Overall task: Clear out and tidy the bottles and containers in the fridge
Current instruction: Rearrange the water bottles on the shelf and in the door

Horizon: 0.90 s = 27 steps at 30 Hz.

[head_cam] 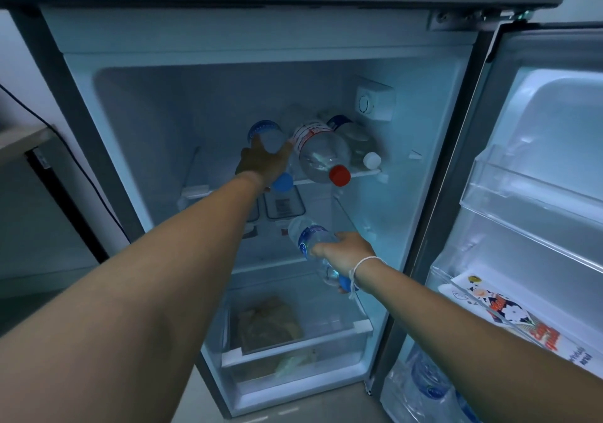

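Note:
The fridge (107, 96) stands open before me. On its upper shelf (365, 174) lie several clear plastic bottles on their sides. My left hand (264, 161) grips a blue-capped, blue-labelled bottle (266, 132) at the shelf's left. Beside it lie a larger red-capped bottle (321, 151) and a white-capped bottle (359, 145). Lower down, my right hand (346, 251) holds another blue-labelled bottle (310, 235) tilted in front of the middle shelf, its blue cap under my wrist.
Two flat clear containers (284, 205) sit on the middle shelf. The crisper drawer (297, 347) at the bottom holds bagged items. The open door (538, 178) on the right carries a milk carton (509, 315) and more water bottles (427, 386) in its racks.

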Tool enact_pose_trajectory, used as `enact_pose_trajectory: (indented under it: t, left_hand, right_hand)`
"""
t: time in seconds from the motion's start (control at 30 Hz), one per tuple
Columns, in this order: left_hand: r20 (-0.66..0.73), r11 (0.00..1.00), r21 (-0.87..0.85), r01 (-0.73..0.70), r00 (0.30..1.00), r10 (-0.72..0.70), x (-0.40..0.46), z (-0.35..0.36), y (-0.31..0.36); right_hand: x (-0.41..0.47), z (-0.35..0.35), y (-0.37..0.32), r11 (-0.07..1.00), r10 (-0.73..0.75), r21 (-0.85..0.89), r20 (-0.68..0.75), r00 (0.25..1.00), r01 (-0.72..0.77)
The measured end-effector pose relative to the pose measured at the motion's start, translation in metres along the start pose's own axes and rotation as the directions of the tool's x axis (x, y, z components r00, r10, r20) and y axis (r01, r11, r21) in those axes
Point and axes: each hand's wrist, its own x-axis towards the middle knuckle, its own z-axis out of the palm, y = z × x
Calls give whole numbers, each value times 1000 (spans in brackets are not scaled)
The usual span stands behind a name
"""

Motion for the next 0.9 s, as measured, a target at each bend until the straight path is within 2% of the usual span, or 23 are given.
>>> enact_pose_trajectory:
  t: [0.1, 0.17, 0.3, 0.4, 0.57, 0.67, 0.77, 0.9]
  left_hand:
    - [22, 1000, 19, 18, 1000, -18, -1, -8, 0]
    - [-12, 1000, 23, 4, 1000, -4, -5, -13, -1]
    - [-199, 984, 150, -98, 972, 127, -23, -30, 1]
    - [-248, 953, 213, -216, 931, 266, -43, -44, 3]
    - [-102, 862, 262, -435, 875, 473, -90, -36, 9]
    - [-3, 808, 256, -531, 835, 550, -118, -17, 12]
    - [164, 730, 227, -645, 764, 625, -146, 8, 16]
    - [319, 653, 190, -733, 675, 666, -180, 44, 25]
  right_hand:
    - [-1, 0, 2, 1000, 10, -16, 7, 1000, -10]
    - [-4, 0, 3, 999, 18, -34, -1, 1000, -18]
    - [-19, -2, 4, 998, 16, -54, -4, 1000, -17]
    - [-35, -6, 9, 994, 20, -107, -26, 999, -22]
    - [-67, -18, 27, 980, 6, -198, -50, 999, -16]
    - [-90, -28, 38, 971, 20, -238, -62, 998, -35]
    - [-116, -41, 52, 954, 30, -295, -88, 996, -55]
    - [-152, -60, 73, 946, 87, -302, -106, 991, -115]
